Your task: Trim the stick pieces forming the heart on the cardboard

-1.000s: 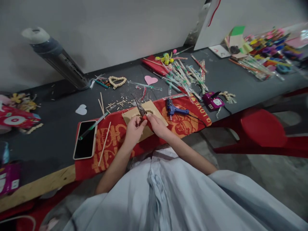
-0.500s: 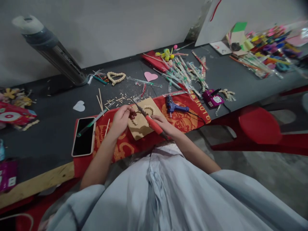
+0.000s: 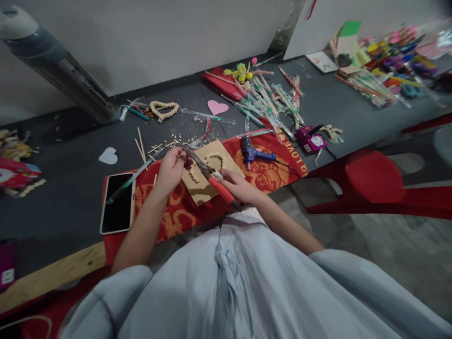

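Note:
My right hand grips long-nose pliers with orange-red handles, their jaws pointing up and left. My left hand is closed in a pinch at the tip of the jaws; whatever its fingers hold is too small to make out. Under the pliers lies a tan board bearing a heart outline of small pale pieces, partly covered by the tool. The board rests on a red and orange towel. Short cut stick pieces are scattered just beyond my left hand.
A blue glue gun lies right of the board. A phone with a green-wrapped stick on it lies left. Behind are a pink paper heart, a beaded-looking heart frame, wrapped sticks and a tall bottle. A red chair stands right.
The pliers have turned slightly and their jaws now show more widely, with the tip closer to my left fingers. My left hand has shifted slightly; the whole view has drifted a little.

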Demonstrator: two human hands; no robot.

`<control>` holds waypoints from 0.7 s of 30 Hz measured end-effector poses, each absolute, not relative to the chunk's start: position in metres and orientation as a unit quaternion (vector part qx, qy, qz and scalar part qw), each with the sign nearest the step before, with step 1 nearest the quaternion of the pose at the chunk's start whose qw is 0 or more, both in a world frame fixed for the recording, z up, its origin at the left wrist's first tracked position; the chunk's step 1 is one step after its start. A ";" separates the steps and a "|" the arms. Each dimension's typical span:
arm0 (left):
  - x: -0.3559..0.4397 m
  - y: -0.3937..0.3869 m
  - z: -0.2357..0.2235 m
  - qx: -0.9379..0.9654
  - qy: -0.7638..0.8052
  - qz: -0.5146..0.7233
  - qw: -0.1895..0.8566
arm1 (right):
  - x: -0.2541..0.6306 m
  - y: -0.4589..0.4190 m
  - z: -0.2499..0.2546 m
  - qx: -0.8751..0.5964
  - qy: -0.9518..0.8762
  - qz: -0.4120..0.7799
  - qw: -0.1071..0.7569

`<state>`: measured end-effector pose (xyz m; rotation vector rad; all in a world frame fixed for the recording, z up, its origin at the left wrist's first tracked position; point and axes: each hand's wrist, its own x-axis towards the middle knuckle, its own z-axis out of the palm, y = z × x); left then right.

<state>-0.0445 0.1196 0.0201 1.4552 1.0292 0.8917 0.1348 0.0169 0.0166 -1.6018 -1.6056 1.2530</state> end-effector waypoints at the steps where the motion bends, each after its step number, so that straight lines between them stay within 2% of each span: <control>1: -0.045 0.119 0.019 0.616 0.433 0.375 0.541 | 0.134 0.017 0.017 -0.601 -0.603 0.454 0.263; 6: -0.050 0.118 0.015 0.620 0.447 0.366 0.530 | 0.133 0.018 0.016 -0.617 -0.620 0.421 0.240; 13: -0.055 0.116 0.013 0.622 0.462 0.371 0.513 | 0.129 0.018 0.020 -0.611 -0.611 0.440 0.246; 21: -0.051 0.114 0.010 0.544 0.433 0.381 0.609 | 0.134 0.019 0.012 -0.607 -0.579 0.466 0.281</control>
